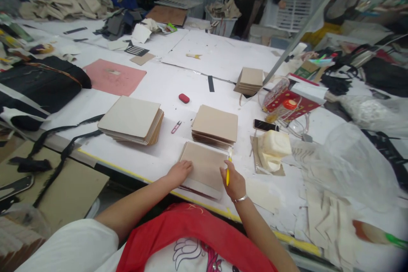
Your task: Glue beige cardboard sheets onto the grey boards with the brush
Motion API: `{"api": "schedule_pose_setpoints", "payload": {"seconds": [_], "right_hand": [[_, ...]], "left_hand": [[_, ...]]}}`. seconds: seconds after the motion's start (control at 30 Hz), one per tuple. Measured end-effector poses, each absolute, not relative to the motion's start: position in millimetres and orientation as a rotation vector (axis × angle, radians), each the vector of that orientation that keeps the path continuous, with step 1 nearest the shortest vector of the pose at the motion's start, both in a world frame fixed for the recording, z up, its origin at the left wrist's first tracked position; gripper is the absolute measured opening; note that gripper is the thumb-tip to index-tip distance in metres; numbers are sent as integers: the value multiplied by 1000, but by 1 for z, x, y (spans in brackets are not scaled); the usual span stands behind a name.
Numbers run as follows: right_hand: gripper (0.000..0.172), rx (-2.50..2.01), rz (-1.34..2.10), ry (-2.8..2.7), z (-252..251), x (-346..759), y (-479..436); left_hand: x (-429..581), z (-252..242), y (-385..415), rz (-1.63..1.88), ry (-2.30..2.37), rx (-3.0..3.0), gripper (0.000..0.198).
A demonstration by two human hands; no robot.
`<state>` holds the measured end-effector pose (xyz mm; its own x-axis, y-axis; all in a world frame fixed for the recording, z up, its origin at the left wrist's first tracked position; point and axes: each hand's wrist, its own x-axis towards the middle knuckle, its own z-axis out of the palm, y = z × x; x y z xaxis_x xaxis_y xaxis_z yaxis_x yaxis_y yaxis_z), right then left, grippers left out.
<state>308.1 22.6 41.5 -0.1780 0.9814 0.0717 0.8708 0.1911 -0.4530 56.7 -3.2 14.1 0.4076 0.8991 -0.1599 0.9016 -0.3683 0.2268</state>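
Note:
In front of me lies a low stack of tan cardboard sheets [204, 163], slightly fanned at its near edge. My left hand [182, 173] rests on its left side, fingers laid on the top sheet. A yellow-handled brush [228, 174] with pale bristles is gripped in my right hand [235, 182], its tip at the stack's far right corner. Just behind stands another cardboard stack [215, 124]. Off to the left is a taller stack of greyish boards [130, 117]. A cut-open whitish plastic container [276, 146] sits on a board scrap right of my right hand.
Pink-handled thread snips [176, 127] and a red oval case [184, 98] lie between the stacks. A phone [265, 125] is beside the container. A slanted metal pole [306, 29] rises at the right. A pink sheet [116, 76] and black fabric bundle [44, 83] lie left.

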Motion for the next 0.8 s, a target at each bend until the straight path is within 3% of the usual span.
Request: {"api": "schedule_pose_setpoints", "payload": {"seconds": [0.2,0.3,0.47,0.8], "right_hand": [[46,-1522,1271,-1459,51,228,69],[31,-1558,1490,-1252,39,197,88],[20,-1671,1471,-1162,21,224,86],[36,-1790,1170,-1021,33,363,36]], "left_hand": [[66,7,-6,-10,1479,2410,36],[67,4,-6,-24,1495,2396,36],[69,-5,-5,-12,1552,2407,33],[74,8,-8,-51,1558,2451,24]]}}
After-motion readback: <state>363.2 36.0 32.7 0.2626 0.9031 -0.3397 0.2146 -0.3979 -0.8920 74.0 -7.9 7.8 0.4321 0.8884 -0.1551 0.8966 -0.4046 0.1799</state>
